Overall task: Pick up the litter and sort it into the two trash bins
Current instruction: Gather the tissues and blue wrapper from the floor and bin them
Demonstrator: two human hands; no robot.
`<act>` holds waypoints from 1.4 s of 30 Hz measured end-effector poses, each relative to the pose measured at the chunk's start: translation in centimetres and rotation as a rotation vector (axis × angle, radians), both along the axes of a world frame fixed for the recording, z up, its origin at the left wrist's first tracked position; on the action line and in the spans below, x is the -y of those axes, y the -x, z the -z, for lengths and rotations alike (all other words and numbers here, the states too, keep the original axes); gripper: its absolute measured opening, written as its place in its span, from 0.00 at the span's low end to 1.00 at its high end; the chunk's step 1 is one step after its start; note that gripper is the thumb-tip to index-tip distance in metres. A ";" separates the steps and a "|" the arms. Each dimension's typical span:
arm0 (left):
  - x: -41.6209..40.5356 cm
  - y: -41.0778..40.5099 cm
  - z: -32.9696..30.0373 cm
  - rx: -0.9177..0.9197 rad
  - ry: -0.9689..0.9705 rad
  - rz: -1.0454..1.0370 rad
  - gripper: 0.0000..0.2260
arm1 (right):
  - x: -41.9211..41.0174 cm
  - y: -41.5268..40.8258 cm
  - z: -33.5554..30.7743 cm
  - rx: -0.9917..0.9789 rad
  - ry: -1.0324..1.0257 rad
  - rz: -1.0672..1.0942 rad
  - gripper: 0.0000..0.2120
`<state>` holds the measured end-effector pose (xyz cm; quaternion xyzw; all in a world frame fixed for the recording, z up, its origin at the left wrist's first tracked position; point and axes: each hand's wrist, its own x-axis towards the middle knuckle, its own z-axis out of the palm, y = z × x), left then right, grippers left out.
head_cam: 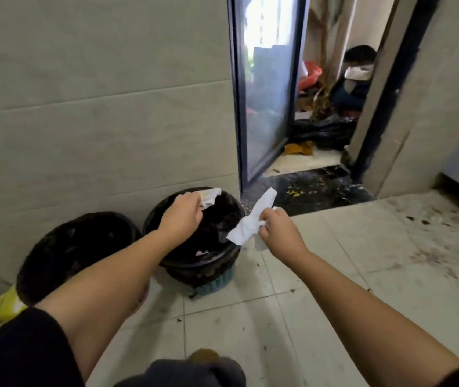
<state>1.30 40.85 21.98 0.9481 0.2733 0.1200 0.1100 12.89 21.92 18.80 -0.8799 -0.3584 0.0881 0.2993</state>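
Pale floor tiles carry two black-lined round bins. Left hand pinches a small white scrap directly over the right-hand bin; right hand grips a long crumpled white tissue beside that bin's rim.

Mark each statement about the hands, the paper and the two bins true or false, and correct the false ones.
1. The left hand holds a scrap of paper over the right bin. True.
2. The right hand is empty. False: it grips a white tissue.
3. Both bins are lined with black bags. True: the left bin has one too.
4. The tissue is already inside a bin. False: it hangs from the right hand, over the right bin's rim and the floor beside it.
5. The bins stand against the wall. True.
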 end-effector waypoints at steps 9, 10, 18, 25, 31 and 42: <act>-9.9 -1.2 13.1 -0.360 0.111 0.015 0.09 | -17.6 -0.2 8.6 -0.043 0.340 -0.272 0.16; -10.4 -1.6 14.1 -0.421 0.154 0.019 0.09 | -18.7 -0.2 9.6 -0.078 0.451 -0.262 0.20; -11.7 -2.2 16.1 -0.993 0.418 0.162 0.17 | -19.4 0.4 12.3 -0.315 0.859 -0.455 0.17; -8.4 -3.2 7.6 -0.603 0.288 0.085 0.15 | -13.8 -1.7 3.8 -0.075 0.389 -0.296 0.18; 4.2 -7.3 2.0 -0.421 0.176 0.284 0.14 | 1.4 -3.2 0.1 -0.007 0.306 -0.041 0.16; 34.2 -16.4 -1.7 -0.512 -0.036 0.804 0.17 | 37.8 -1.2 2.8 -0.223 0.442 0.536 0.19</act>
